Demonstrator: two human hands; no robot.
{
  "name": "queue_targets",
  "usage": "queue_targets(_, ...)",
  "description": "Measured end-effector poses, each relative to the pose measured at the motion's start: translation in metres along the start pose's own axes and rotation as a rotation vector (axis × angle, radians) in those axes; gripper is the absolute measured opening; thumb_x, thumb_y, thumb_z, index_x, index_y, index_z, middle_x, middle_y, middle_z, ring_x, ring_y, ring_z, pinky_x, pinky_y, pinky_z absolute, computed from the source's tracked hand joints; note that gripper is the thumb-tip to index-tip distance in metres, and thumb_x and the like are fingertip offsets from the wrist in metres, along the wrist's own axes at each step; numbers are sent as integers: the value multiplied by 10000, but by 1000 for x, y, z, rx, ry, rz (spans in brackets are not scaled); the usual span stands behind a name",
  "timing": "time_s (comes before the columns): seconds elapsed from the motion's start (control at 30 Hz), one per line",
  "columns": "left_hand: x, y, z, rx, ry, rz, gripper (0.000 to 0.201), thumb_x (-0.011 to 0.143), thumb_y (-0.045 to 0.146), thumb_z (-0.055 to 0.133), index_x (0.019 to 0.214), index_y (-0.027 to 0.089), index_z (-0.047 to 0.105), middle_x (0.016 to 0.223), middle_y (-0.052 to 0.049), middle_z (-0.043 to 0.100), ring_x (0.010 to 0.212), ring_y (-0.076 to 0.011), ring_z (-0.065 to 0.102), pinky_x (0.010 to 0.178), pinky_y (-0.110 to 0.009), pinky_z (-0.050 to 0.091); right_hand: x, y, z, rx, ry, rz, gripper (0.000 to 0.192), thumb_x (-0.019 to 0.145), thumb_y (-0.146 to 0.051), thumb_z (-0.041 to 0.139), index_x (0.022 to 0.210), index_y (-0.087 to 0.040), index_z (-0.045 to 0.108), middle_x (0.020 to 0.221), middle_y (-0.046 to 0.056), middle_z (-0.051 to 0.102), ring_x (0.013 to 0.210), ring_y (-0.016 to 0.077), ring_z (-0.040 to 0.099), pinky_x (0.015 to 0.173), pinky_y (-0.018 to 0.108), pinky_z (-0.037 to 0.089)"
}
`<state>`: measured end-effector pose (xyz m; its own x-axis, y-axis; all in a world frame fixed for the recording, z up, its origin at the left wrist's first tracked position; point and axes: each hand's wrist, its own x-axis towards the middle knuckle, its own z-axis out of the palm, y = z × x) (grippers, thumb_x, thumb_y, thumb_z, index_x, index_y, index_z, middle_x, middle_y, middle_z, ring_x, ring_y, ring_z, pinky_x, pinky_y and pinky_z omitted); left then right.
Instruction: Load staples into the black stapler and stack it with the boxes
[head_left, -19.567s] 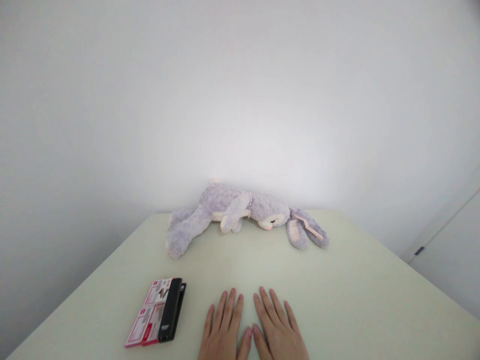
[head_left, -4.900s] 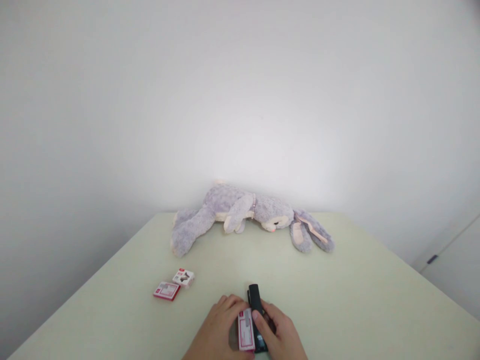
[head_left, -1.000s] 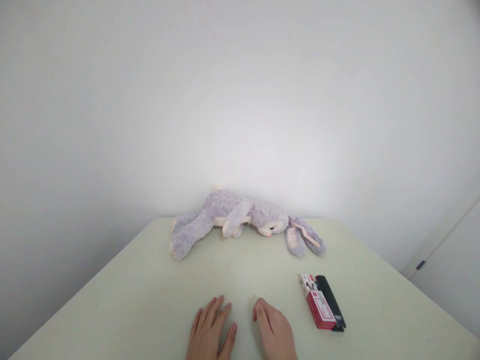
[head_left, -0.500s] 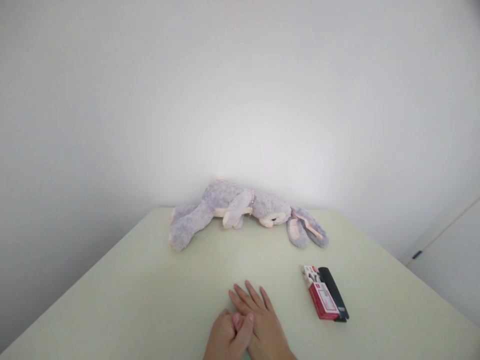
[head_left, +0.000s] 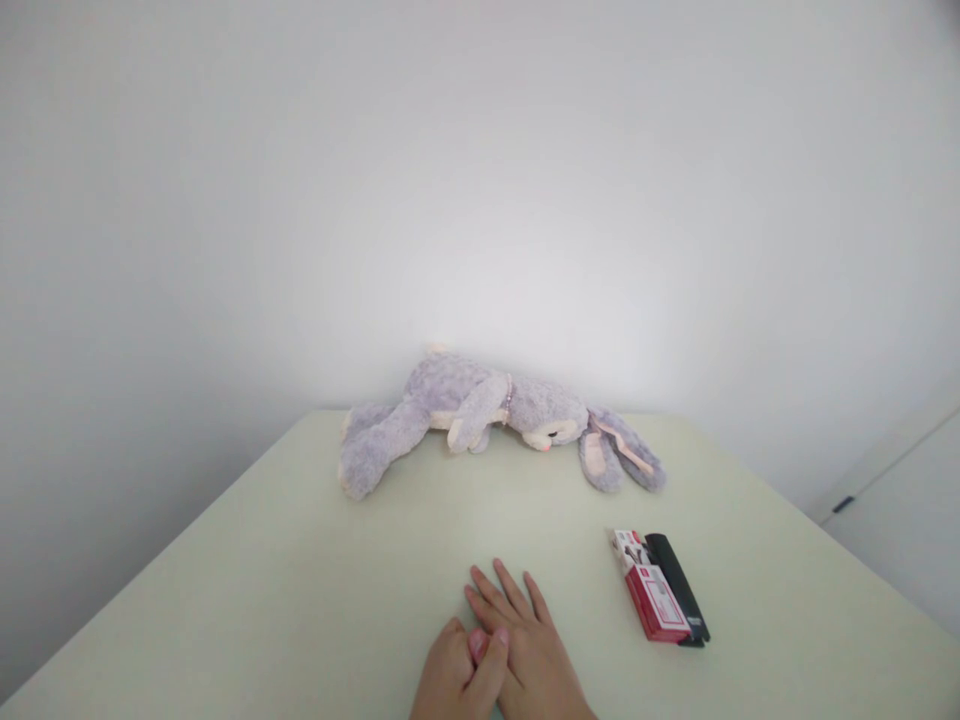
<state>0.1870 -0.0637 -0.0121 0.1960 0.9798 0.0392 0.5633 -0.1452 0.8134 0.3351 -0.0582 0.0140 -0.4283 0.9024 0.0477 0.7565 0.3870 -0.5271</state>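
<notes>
Near the bottom edge, the right hand (head_left: 529,645) lies flat on the pale green table (head_left: 262,590), fingers stretched forward. The left hand (head_left: 454,680) rests against it, its fingers laid over the right hand's inner edge; neither holds anything. To the right, apart from the hands, a black stapler (head_left: 679,600) lies touching a stack of red and white staple boxes (head_left: 651,598) on its left side. At the far edge a grey plush rabbit (head_left: 480,415) lies stretched out against the white wall (head_left: 480,180).
</notes>
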Motion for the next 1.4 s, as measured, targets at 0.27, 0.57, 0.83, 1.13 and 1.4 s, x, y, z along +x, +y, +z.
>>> queue_targets(0.27, -1, 2, -1, 54, -22, 26, 581, 1002, 572, 313, 700, 197, 638, 729, -58, 632, 757, -206, 613, 735, -339, 456, -2, -4, -2, -14, 20, 5, 513, 1083, -497, 267, 1568, -353, 351, 1646, -66, 276, 1560, 281, 182, 1260, 638, 182)
queue_targets(0.57, 0, 9, -8, 105, -45, 82, 691, 1032, 596, 205, 782, 200, 714, 762, -95, 713, 779, -231, 635, 759, -342, 469, 0, -3, -4, -15, 14, 8, 514, 1087, -496, 245, 1551, -334, 396, 1635, -48, 317, 1553, 273, 214, 1260, 626, 195)
queue_targets(0.83, 2, 8, -12, 27, -64, 203, 654, 979, 682, 280, 699, 258, 692, 616, -64, 668, 662, -236, 613, 814, -364, 492, -2, -1, -6, 60, 46, 5, 480, 1097, -472, 235, 1520, -366, 437, 1606, -41, 387, 1539, 257, 263, 1254, 626, 214)
queue_targets(1.13, 5, 14, -14, -19, -50, 155, 718, 937, 769, 231, 603, 273, 628, 584, -71, 662, 624, -233, 594, 782, -361, 497, -2, 3, -3, 91, 92, -14, 456, 1100, -446, 251, 1469, -385, 511, 1578, -42, 442, 1523, 250, 312, 1250, 621, 239)
queue_targets(1.4, -1, 18, -11, -16, 10, 90, 692, 1013, 666, 229, 642, 231, 619, 638, -23, 666, 654, -188, 587, 753, -308, 443, -3, 9, 4, 146, 156, 10, 474, 1099, -464, 254, 1490, -345, 493, 1521, 1, 535, 1491, 225, 383, 1246, 592, 272)
